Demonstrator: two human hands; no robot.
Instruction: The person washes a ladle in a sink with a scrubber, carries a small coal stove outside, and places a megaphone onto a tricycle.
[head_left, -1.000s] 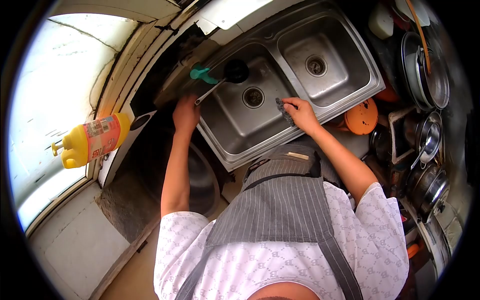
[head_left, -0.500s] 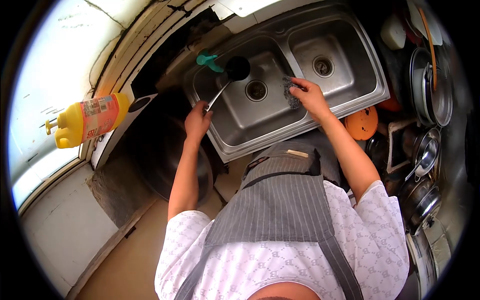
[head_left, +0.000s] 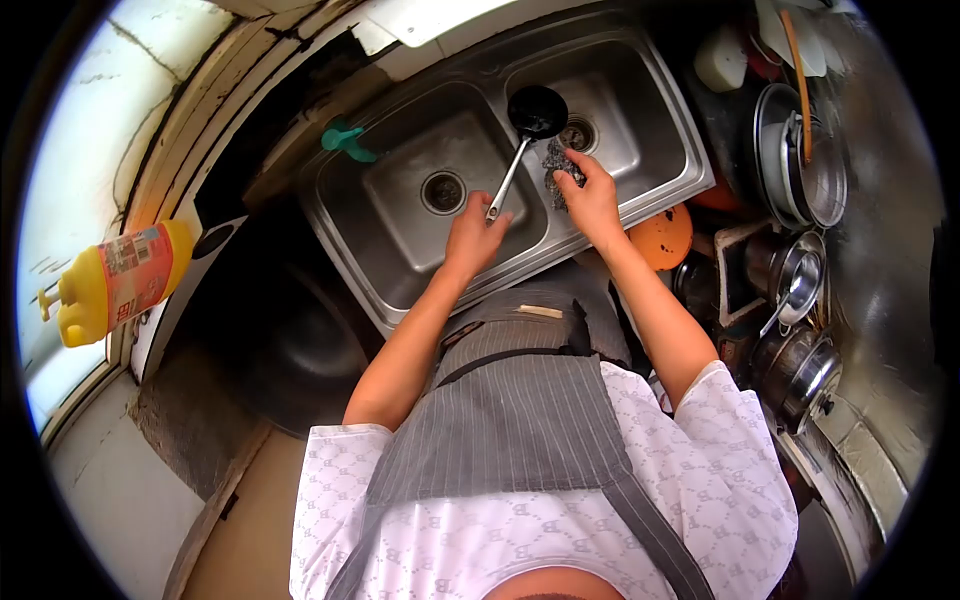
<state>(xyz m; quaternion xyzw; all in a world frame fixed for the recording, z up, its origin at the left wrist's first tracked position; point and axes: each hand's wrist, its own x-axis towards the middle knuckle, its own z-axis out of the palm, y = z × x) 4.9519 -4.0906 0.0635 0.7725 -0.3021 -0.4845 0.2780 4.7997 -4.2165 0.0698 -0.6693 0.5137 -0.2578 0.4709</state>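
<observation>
My left hand (head_left: pixel 474 238) is closed round the end of the metal handle of a ladle (head_left: pixel 538 113). The ladle's dark bowl hangs over the divider and the right basin of the double steel sink (head_left: pixel 395 195). In my right hand (head_left: pixel 590 200) is a grey steel wool scrubber (head_left: pixel 557 172), pinched between thumb and fingers just below the ladle's bowl. I cannot tell whether the scrubber touches the ladle. The drain (head_left: pixel 443 192) of the left basin shows to the left of my left hand.
A teal faucet handle (head_left: pixel 346 140) sits at the sink's left rim. Beyond it stands a yellow jug (head_left: pixel 125 282) by the window. An orange round item (head_left: pixel 662 238), stacked pans (head_left: pixel 775 170) and metal pots (head_left: pixel 795 375) crowd the right side.
My left hand has carried the ladle rightward, from over the left basin to the divider, close to the scrubber. My right hand still grips the scrubber. The whole view has shifted a little.
</observation>
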